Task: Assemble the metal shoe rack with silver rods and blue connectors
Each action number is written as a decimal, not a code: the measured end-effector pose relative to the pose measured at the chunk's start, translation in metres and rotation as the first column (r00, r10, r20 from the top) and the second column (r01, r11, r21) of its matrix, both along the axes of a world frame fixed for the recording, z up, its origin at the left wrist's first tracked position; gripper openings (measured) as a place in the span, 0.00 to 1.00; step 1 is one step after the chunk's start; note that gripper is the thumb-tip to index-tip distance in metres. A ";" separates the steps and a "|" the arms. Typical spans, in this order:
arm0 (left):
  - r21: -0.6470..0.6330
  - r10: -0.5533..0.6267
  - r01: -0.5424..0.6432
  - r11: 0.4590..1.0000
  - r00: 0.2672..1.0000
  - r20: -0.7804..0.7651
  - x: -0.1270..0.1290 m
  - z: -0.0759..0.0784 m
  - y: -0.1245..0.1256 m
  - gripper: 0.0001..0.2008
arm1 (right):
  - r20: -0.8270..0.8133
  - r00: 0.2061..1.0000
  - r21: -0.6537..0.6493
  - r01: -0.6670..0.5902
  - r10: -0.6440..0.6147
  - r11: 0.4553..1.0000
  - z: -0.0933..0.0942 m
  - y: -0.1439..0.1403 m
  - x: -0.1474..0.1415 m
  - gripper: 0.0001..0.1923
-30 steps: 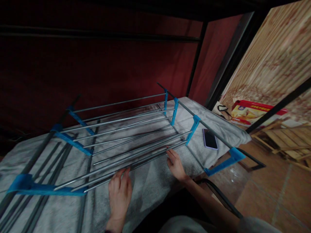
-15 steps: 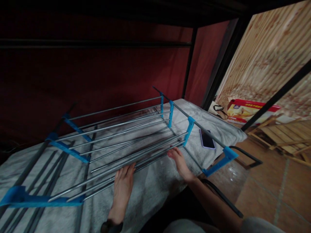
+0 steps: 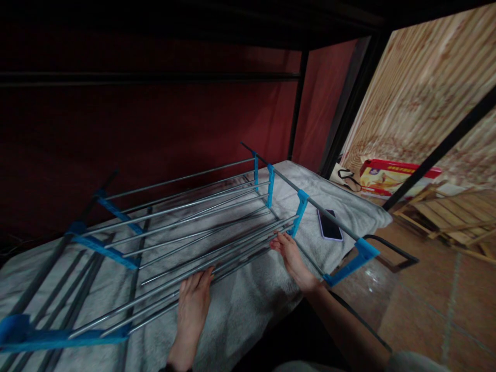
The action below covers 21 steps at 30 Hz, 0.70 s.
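Along the near edge of the bench [image 3: 248, 320], which is draped in a grey towel, lies a rack [image 3: 186, 232] of metal rods held by blue brackets. Its front rods run slantwise under both hands. Left hand [image 3: 192, 307] lies flat and unclenched, fingertips touching the nearest rods about midway along. Right hand [image 3: 292, 254] rests loosely on the same rods close to a blue bracket [image 3: 299, 213], fingers slack, gripping nothing. Beyond that bracket, toward the bench's right end, a phone [image 3: 329, 225] lies face up on the towel. Compared with 1 second ago, both hands have slid a little farther right along the rods.
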<state>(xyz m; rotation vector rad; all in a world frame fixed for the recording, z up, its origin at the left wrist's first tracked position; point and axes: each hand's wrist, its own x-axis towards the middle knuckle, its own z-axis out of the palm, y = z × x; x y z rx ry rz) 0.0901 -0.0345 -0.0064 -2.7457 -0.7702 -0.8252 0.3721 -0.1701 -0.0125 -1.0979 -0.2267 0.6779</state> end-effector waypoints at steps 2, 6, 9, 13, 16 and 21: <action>-0.013 -0.005 0.005 1.000 1.000 -0.002 -0.001 -0.001 0.001 0.17 | 0.131 0.991 -0.102 0.047 -0.034 0.994 -0.011 -0.006 0.005 0.16; -0.036 -0.001 0.001 0.999 1.000 -0.009 -0.002 -0.003 0.002 0.17 | 0.480 0.848 -0.265 0.384 -0.224 0.885 -0.034 -0.029 0.027 0.16; -0.041 -0.011 0.011 0.999 1.000 0.010 -0.002 -0.004 0.003 0.17 | 0.614 0.752 -0.274 0.487 -0.238 0.829 -0.047 -0.045 0.048 0.23; -0.021 -0.025 0.025 0.999 0.999 0.022 -0.002 -0.005 0.004 0.17 | 0.669 0.730 -0.277 0.416 -0.136 0.866 -0.056 -0.049 0.065 0.31; -0.021 -0.025 0.026 0.999 0.999 0.022 -0.002 -0.004 0.004 0.17 | 0.629 0.770 -0.231 0.321 -0.111 0.919 -0.053 -0.040 0.067 0.32; -0.043 -0.013 0.014 0.999 1.000 0.012 -0.001 0.000 0.002 0.16 | 0.604 0.790 -0.173 0.253 -0.100 0.952 -0.040 -0.026 0.068 0.23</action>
